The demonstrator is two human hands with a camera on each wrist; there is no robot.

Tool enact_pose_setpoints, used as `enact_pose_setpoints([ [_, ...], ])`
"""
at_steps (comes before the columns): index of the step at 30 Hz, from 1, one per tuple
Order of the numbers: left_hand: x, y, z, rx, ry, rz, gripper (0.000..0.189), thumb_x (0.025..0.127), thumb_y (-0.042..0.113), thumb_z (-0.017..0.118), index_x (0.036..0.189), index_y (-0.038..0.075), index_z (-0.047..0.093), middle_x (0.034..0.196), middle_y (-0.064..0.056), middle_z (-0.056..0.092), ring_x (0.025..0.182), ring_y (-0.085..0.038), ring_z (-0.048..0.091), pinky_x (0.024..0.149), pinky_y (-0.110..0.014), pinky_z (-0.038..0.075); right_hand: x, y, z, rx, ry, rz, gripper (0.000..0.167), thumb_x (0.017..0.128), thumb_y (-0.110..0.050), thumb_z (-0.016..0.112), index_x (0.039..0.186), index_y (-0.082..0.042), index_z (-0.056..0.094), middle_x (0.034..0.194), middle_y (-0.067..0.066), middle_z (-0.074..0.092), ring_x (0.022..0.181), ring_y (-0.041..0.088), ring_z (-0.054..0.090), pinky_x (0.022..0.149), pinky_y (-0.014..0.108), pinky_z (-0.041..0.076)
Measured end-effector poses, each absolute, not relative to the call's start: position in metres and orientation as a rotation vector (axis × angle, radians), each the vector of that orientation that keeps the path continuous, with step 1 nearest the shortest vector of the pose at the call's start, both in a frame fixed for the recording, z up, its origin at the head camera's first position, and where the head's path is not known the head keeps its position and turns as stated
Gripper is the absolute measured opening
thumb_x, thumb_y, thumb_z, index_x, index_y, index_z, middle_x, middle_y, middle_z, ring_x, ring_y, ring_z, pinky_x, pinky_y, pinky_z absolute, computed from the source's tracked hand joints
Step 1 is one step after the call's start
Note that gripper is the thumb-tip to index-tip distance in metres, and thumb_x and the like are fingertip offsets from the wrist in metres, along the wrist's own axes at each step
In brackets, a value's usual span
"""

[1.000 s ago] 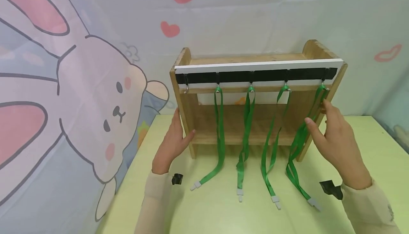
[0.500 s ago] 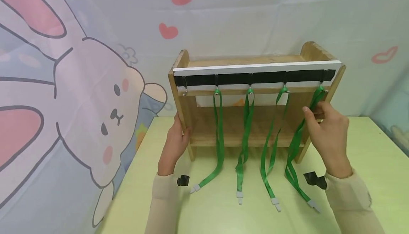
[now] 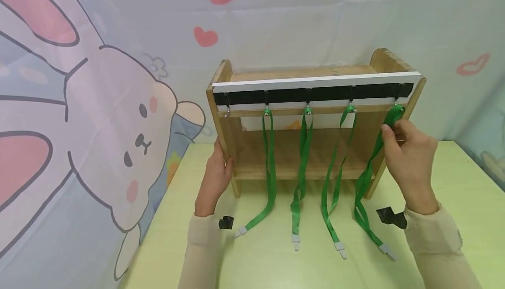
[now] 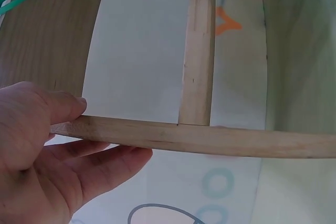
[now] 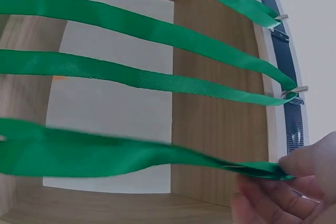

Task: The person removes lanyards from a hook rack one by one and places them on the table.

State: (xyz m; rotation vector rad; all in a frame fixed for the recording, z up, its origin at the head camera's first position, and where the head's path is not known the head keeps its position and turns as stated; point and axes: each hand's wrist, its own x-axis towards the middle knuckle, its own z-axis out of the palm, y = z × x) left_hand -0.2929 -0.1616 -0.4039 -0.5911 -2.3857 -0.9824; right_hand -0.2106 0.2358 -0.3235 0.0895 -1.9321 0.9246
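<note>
A small wooden shelf [image 3: 252, 151] stands on the table, with a white and black hook strip [image 3: 286, 95] along its front. My left hand [image 3: 215, 175] grips the shelf's left side panel [image 4: 236, 141], thumb on the inner side and fingers on the outer. At the far right, my right hand [image 3: 412, 162] pinches a green lanyard [image 3: 364, 179] just below its hook. The right wrist view shows that lanyard [image 5: 100, 153] gathered between thumb and fingers, its top hidden by the hand. Its pale clip [image 3: 387, 251] lies on the table.
Three more green lanyards hang from the middle hooks, such as the leftmost lanyard [image 3: 270, 162], with their clips on the table. The hook [image 3: 227, 110] at the far left bears nothing. Behind the pale green table [image 3: 260, 262] hangs a cartoon backdrop [image 3: 307, 26].
My right hand has closed on the rightmost lanyard and shifted slightly up and right with it. My left hand has moved in against the side panel and now grips it.
</note>
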Motion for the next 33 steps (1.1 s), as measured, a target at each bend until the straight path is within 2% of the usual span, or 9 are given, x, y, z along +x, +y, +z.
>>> enact_pose_setpoints([
  [2,-0.292,-0.162,-0.404,-0.597,-2.378,-0.976,0.067,0.1,-0.002,0.055,0.155,-0.004,0.015,0.136,-0.035,0.049,0.118,-0.05,0.058,0.091,-0.059,0.052,-0.211,0.235,-0.325,0.101,-1.881,0.94,0.016,0.096,-0.003,0.064,0.092,0.011,0.07,0.08,0.017,0.071,0.069,-0.02,0.05,0.065,0.004,0.039],
  [7,-0.29,-0.161,-0.403,-0.606,-2.356,-0.976,0.067,0.099,-0.003,0.055,0.154,-0.005,0.016,0.135,-0.036,0.049,0.116,-0.051,0.058,0.09,-0.06,0.052,-0.208,0.238,-0.33,0.143,-1.787,1.037,0.017,0.097,0.0,0.061,0.097,0.013,0.07,0.085,-0.016,0.066,0.071,-0.013,0.06,0.069,0.007,0.044],
  [9,-0.29,-0.16,-0.403,-0.604,-2.359,-0.98,0.068,0.099,-0.003,0.055,0.154,-0.005,0.016,0.135,-0.036,0.049,0.117,-0.052,0.058,0.091,-0.06,0.051,-0.205,0.239,-0.332,0.167,-1.771,1.103,0.019,0.099,0.001,0.057,0.1,0.016,0.067,0.086,-0.02,0.065,0.074,-0.009,0.063,0.072,0.01,0.047],
  [12,-0.29,-0.16,-0.403,-0.608,-2.37,-0.981,0.068,0.1,-0.003,0.055,0.154,-0.005,0.015,0.136,-0.036,0.048,0.118,-0.051,0.057,0.093,-0.06,0.051,-0.2,0.243,-0.333,0.193,-1.763,1.193,0.021,0.102,0.001,0.052,0.104,0.019,0.062,0.086,-0.013,0.067,0.076,-0.001,0.066,0.076,0.013,0.05],
  [17,-0.291,-0.16,-0.403,-0.614,-2.365,-0.983,0.066,0.1,-0.004,0.054,0.153,-0.005,0.016,0.135,-0.036,0.048,0.118,-0.052,0.057,0.094,-0.061,0.05,-0.192,0.248,-0.335,0.2,-1.789,1.264,0.02,0.105,-0.002,0.048,0.106,0.014,0.061,0.086,-0.001,0.068,0.076,0.007,0.068,0.077,0.014,0.053],
  [25,-0.29,-0.16,-0.403,-0.578,-2.406,-1.014,0.067,0.1,-0.003,0.055,0.154,-0.004,0.015,0.137,-0.035,0.047,0.12,-0.051,0.056,0.095,-0.06,0.049,-0.181,0.249,-0.342,0.139,-1.94,1.341,0.022,0.108,-0.009,0.04,0.111,0.003,0.058,0.083,-0.001,0.068,0.071,0.007,0.069,0.067,0.016,0.055],
  [29,-0.29,-0.16,-0.403,-0.574,-2.402,-1.016,0.067,0.1,-0.003,0.055,0.154,-0.004,0.016,0.137,-0.035,0.047,0.12,-0.051,0.055,0.095,-0.06,0.049,-0.177,0.253,-0.348,0.142,-2.001,1.38,0.022,0.109,-0.009,0.038,0.112,0.004,0.055,0.079,-0.002,0.066,0.066,0.008,0.068,0.062,0.018,0.056],
  [33,-0.29,-0.16,-0.403,-0.571,-2.399,-1.013,0.067,0.1,-0.003,0.055,0.154,-0.004,0.016,0.137,-0.035,0.047,0.12,-0.051,0.055,0.096,-0.06,0.048,-0.175,0.258,-0.355,0.177,-2.006,1.487,0.019,0.109,-0.009,0.037,0.11,-0.004,0.056,0.073,0.001,0.065,0.059,0.01,0.066,0.056,0.021,0.057],
])
